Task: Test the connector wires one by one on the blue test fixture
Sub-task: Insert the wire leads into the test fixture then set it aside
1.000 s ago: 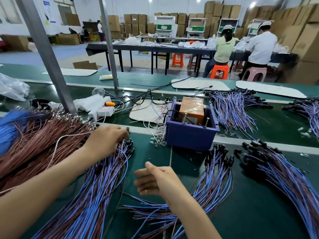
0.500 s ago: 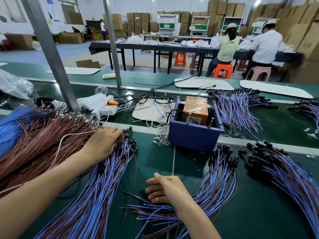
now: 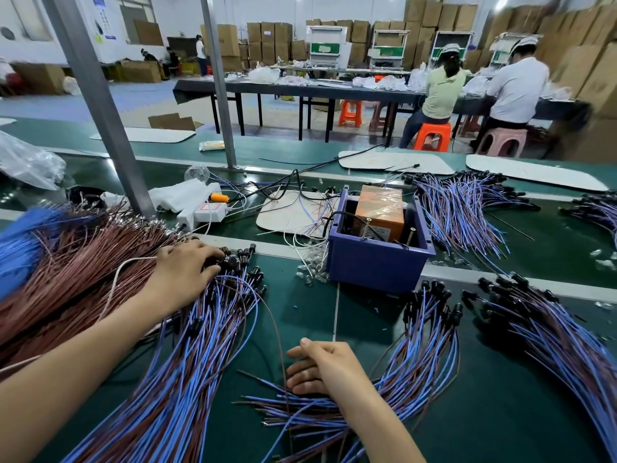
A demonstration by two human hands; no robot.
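The blue test fixture [image 3: 377, 265], an open plastic box with an orange block [image 3: 380, 208] inside, stands on the green bench beyond my hands. A big pile of blue and brown connector wires [image 3: 187, 362] with black connector heads lies at the left. My left hand [image 3: 187, 272] rests on the pile's far end, fingers curled round black connector heads, and a few wires arch up from there. My right hand [image 3: 320, 369] lies loosely on the bare tails of a second wire bundle [image 3: 420, 355], fingers relaxed and thumb raised, holding nothing.
Brown wires [image 3: 66, 279] are heaped at the far left, and more blue bundles [image 3: 551, 329] lie at the right and behind the fixture [image 3: 460, 212]. A power strip [image 3: 207, 212], grey posts [image 3: 100, 105] and small clear parts [image 3: 310, 265] sit nearby. People work at a far table.
My left hand has slid right along the pile onto the connector heads and some wires now arch upward. My right hand has drawn back toward me, onto the wire tails.
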